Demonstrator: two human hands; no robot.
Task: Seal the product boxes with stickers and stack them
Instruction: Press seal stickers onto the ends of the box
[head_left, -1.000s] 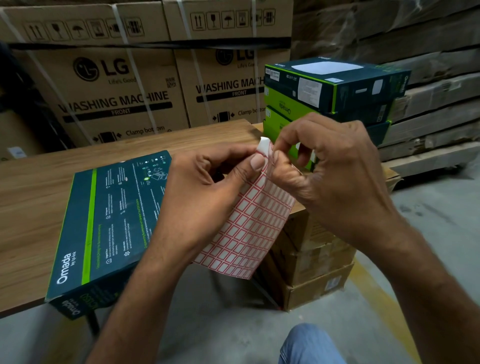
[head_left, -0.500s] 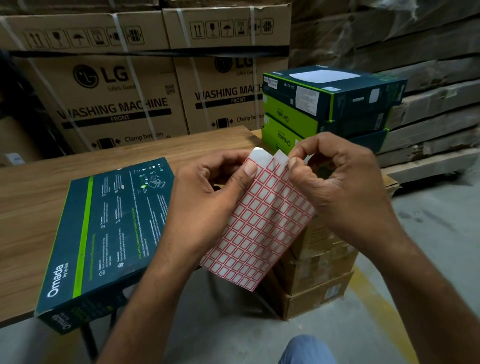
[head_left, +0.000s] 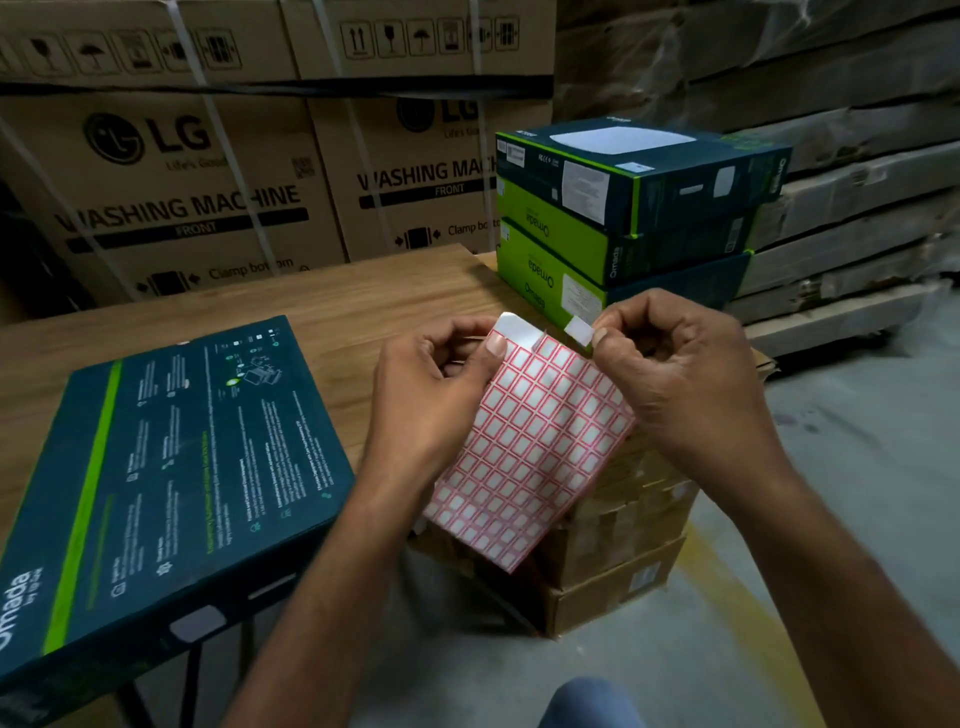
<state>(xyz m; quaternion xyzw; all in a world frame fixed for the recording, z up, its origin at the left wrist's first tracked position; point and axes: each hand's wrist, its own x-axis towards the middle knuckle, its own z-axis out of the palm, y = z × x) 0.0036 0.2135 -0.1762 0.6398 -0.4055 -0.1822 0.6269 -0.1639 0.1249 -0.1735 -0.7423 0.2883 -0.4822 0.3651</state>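
Observation:
My left hand (head_left: 436, 395) pinches the top corner of a sticker sheet (head_left: 524, 457) with red-bordered white labels, held above the table's right end. My right hand (head_left: 685, 384) pinches a single small white sticker (head_left: 578, 330), lifted clear of the sheet's top edge. A dark teal and green product box (head_left: 171, 478) lies flat on the wooden table (head_left: 363, 291) to the left, overhanging the front edge. A stack of three similar product boxes (head_left: 623, 218) stands to the right of the table, behind my right hand.
Large LG washing machine cartons (head_left: 182, 171) stand behind the table. Brown cardboard boxes (head_left: 613, 561) are stacked on the floor under the product stack. Wooden pallets (head_left: 841, 182) pile up at the right. A yellow line crosses the grey floor. My knee (head_left: 592, 701) shows below.
My right hand has peeled one sticker off the sheet's top corner and pulled it up and to the right. The left hand keeps hold of the sheet.

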